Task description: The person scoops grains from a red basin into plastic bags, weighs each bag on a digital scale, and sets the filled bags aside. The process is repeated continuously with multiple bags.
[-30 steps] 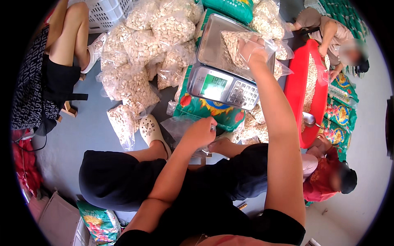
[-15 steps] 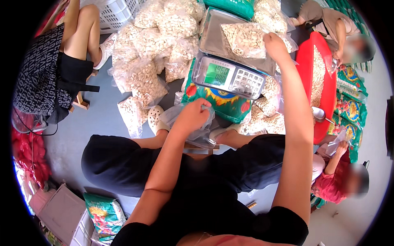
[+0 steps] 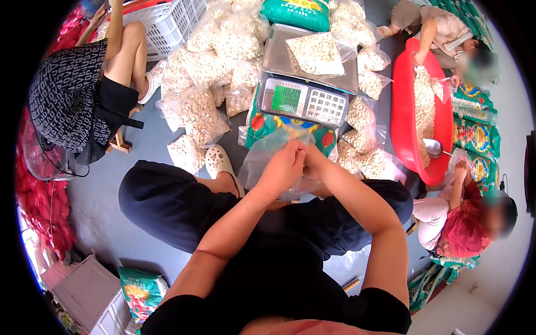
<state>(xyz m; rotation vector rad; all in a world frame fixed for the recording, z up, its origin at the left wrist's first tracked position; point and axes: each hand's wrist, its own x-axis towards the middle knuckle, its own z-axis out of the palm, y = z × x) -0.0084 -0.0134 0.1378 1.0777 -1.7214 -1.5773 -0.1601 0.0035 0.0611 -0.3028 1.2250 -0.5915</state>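
Note:
Between my knees, my left hand [image 3: 286, 168] and my right hand [image 3: 316, 163] meet with fingers closed on a clear plastic bag [image 3: 258, 157]. It hangs limp and looks unfilled; the fingertips partly hide one another. Just beyond them stands a digital scale [image 3: 306, 101] with a lit green display and a keypad. On its metal pan lies a clear bag of pale, flat seeds or beans [image 3: 317, 54], with neither hand on it. Under the scale is a green printed sack [image 3: 268, 125].
Many filled bags [image 3: 196, 109] are heaped left of the scale, more [image 3: 365, 139] to its right. A red tub [image 3: 403, 111] of loose pieces holds a metal scoop [image 3: 433, 147]. Co-workers sit at left and right. A white crate [image 3: 167, 28] stands at far left.
My right hand has left the bag on the pan and come back to meet my left hand at the plastic bag. A co-worker's arm now reaches into the red tub.

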